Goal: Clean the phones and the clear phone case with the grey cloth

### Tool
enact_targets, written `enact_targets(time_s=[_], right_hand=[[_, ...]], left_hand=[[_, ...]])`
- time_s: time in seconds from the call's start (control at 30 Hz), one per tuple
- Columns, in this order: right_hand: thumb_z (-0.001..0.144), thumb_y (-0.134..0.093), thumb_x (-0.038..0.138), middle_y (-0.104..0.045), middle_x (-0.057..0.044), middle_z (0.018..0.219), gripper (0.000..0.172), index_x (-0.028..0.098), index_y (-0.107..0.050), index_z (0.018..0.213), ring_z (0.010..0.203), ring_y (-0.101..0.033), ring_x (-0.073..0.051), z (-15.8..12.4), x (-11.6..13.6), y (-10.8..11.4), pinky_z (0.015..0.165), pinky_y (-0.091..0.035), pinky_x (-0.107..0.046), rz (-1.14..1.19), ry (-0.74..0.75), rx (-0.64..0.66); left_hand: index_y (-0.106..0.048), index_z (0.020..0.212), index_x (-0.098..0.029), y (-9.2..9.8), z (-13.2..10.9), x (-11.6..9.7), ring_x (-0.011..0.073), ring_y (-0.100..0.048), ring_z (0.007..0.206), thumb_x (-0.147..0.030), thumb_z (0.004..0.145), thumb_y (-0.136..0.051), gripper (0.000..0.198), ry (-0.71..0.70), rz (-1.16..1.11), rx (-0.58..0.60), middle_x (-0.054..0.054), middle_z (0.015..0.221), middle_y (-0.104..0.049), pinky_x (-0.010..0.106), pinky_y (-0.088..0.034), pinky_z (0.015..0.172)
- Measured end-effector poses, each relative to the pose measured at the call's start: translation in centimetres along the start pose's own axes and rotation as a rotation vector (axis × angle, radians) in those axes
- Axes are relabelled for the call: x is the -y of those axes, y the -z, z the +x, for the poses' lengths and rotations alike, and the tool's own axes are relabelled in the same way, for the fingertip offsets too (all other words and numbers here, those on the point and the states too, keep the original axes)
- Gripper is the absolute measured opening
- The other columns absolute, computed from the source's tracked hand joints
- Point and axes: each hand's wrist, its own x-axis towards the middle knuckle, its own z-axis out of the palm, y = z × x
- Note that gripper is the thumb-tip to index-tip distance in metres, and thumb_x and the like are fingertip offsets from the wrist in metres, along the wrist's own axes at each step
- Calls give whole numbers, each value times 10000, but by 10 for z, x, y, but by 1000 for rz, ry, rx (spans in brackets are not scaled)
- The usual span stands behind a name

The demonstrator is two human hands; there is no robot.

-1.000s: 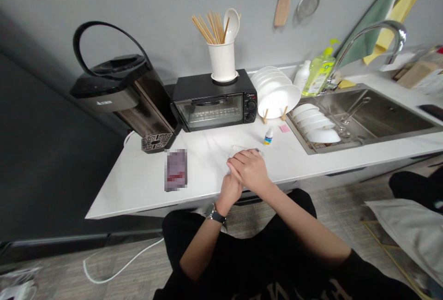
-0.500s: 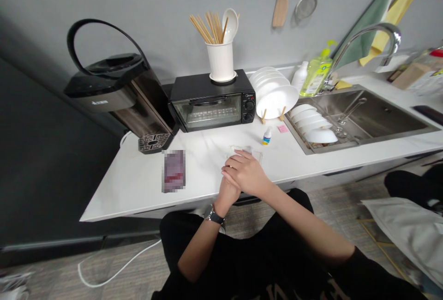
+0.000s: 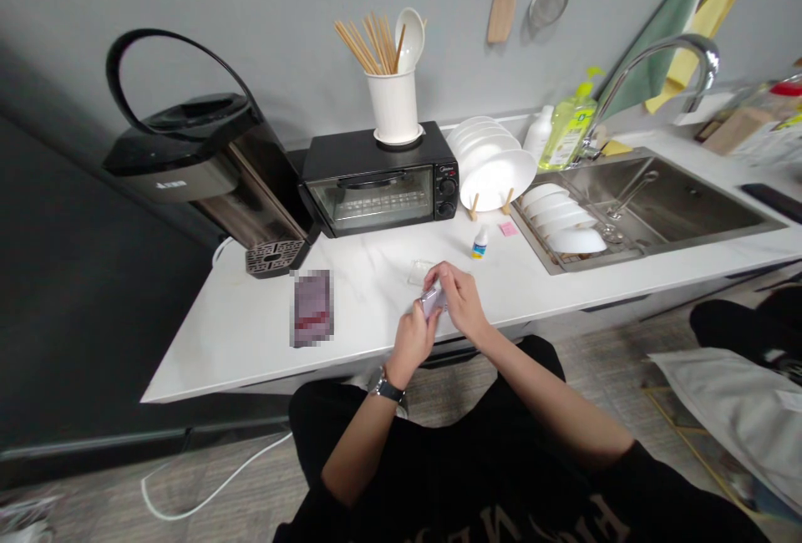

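Observation:
Over the counter's front edge, both my hands are closed around a thin, pale lilac phone (image 3: 432,301). My left hand (image 3: 413,338) grips its near end, thumb along the side. My right hand (image 3: 460,301) curls around the far right part, its fingers covering much of the phone. Just beyond the fingers lies a clear phone case (image 3: 418,271), partly hidden by my right hand. Farther right stands a small white-capped bottle (image 3: 479,242) with a blue and yellow label, near a pink packet (image 3: 508,229).
A pixelated dark purple rectangle (image 3: 312,307) lies left on the white counter (image 3: 231,351). Behind stand a water dispenser (image 3: 206,167) and a toaster oven (image 3: 379,184). Racked plates (image 3: 498,180), a soap bottle (image 3: 567,129) and a sink (image 3: 682,209) with bowls are at right.
My hands were folded one over the other. Now they are apart, with the phone raised between them. The view has shifted slightly.

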Motion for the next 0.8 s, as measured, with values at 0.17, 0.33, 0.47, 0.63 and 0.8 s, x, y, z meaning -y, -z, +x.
enact_targets(time_s=[0.17,0.33,0.47,0.63,0.8], right_hand=[[1062,-512,292,-719,-62,986,270,236,-731,913,1015,-610,-235,7,19,-3,956,-457,-404,-534,498,225],[1057,-545,263,-692,-34,856,237,269,-723,899,836,-567,-218,7,16,1,772,-409,-396,-681,639,319],[1073,-508,313,-650,-34,762,300,228,-693,853,758,-531,-202,2,2,7,706,-335,-387,-746,621,145],[1059,-483,284,-578,-23,667,367,235,-574,707,677,-484,-193,-4,-11,16,673,-310,-367,-659,584,-53],[1081,-393,322,-542,-14,719,344,232,-536,781,679,-502,-182,-16,-16,29,665,-356,-328,-367,266,-255]], left_hand=[[-518,1293,-107,-2,4,5,299,-727,883,-261,993,-429,349,-123,15,-19,169,975,-732,400,-577,725],[-609,1154,-113,-3,5,5,321,-715,934,-205,964,-416,286,-151,42,7,182,984,-723,447,-584,790],[-598,1144,-105,-2,4,3,273,-695,671,-226,957,-479,252,-97,46,40,121,786,-717,371,-561,642],[-607,1240,-155,11,13,-11,226,-740,814,-273,979,-563,290,57,-238,66,95,948,-772,319,-578,762],[-735,1004,-162,24,16,-22,188,-731,872,-373,944,-677,227,131,-514,2,55,951,-788,265,-564,816]])
